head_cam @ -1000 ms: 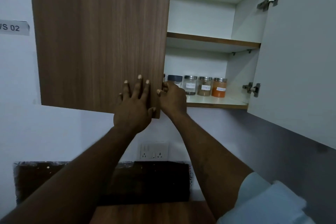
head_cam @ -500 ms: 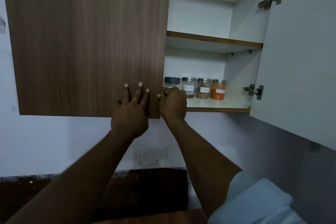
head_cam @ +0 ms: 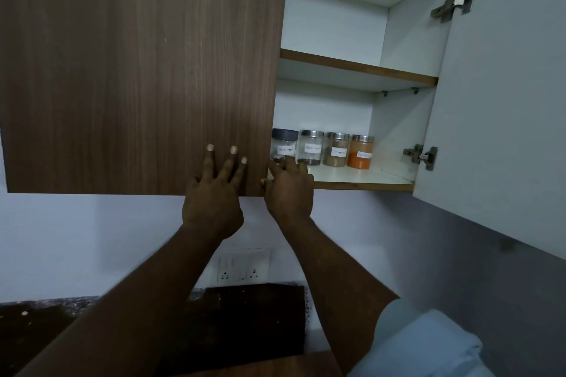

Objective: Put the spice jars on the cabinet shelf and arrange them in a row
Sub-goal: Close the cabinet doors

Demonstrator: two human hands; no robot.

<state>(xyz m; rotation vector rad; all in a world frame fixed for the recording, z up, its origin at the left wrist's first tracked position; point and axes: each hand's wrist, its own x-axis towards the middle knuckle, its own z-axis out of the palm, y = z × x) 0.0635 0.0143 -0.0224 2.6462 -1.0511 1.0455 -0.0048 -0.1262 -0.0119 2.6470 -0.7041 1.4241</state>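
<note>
Over the last second the right hand (head_cam: 289, 193) has sunk a little from the row, so the dark-lidded jar (head_cam: 284, 145) now shows whole. Its fingers (head_cam: 277, 165) sit at the free edge of the brown door (head_cam: 137, 70); I cannot tell whether they grasp that edge or only touch it. The left hand (head_cam: 213, 193) lies flat on the door's face, fingers straight and released.

On the lower shelf (head_cam: 367, 184) the dark-lidded jar, clear jar (head_cam: 311, 148), tan jar (head_cam: 336, 150) and orange jar (head_cam: 360, 151) stand upright, side by side in a line. The placing and lining-up look finished; probably only a last nudge or shutting up remains.

The white door (head_cam: 505, 101) hangs wide open at right, with a wall socket (head_cam: 243, 266) below the cabinet. The jars sit back from the shelf's front edge, so the doors should clear them.
</note>
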